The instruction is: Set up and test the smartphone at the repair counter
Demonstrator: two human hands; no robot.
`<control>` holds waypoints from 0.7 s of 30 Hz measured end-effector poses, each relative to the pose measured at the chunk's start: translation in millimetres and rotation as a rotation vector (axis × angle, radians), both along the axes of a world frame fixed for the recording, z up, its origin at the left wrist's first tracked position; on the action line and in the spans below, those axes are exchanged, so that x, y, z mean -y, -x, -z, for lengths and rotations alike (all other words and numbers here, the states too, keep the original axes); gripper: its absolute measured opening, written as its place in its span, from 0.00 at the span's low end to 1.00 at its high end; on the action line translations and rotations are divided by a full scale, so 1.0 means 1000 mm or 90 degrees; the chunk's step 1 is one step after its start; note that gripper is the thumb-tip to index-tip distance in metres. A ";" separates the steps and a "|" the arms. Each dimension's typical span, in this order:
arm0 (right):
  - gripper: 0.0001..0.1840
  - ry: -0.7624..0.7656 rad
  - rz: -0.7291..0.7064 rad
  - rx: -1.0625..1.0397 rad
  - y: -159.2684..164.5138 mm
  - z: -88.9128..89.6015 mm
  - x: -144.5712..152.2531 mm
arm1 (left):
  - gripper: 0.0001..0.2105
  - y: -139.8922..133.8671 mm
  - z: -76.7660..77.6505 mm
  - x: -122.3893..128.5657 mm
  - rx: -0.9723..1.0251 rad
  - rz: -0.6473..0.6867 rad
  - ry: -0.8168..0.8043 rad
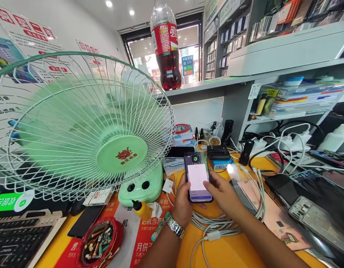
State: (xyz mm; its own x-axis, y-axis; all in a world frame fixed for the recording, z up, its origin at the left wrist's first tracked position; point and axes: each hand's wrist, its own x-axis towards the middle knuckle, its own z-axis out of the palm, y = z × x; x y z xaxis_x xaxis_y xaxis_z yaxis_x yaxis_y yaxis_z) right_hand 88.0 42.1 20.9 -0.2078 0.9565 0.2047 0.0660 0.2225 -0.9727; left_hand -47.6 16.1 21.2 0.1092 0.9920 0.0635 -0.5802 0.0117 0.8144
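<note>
A smartphone (198, 176) with a lit screen is held upright between both hands above the desk. A white panel fills much of its display, the text too small to read. My left hand (183, 203), a metal watch on its wrist, wraps the phone's left side with the thumb near the lower edge of the screen. From the right, my right hand (220, 191) grips the other side, its thumb over the screen's lower right. Fingers behind the phone are mostly hidden. Coiled white cables (213, 223) lie on the desk just below.
A green fan (121, 154) stands close on the left. Nearer are a red ashtray (99, 242), a yellow bottle (142, 209) and a keyboard (18, 238). Opened phones and parts (314, 212) cover the right side. A cola bottle (166, 48) stands on the ledge (205, 85).
</note>
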 end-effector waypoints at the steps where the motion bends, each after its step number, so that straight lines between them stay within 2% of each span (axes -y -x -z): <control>1: 0.17 0.000 -0.001 -0.001 0.000 0.000 0.000 | 0.19 0.000 0.000 0.000 -0.001 0.001 0.002; 21: 0.19 -0.036 -0.005 0.047 0.000 -0.002 0.003 | 0.18 0.001 0.003 -0.001 0.007 0.004 0.007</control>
State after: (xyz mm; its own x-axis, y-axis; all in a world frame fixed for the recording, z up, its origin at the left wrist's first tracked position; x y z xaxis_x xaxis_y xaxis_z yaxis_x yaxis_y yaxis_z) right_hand 87.8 39.5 22.7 -0.2325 0.9422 0.2415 0.1353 0.2772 -0.9512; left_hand -48.6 17.2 18.2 0.1152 0.9918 0.0546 -0.5896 0.0240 0.8074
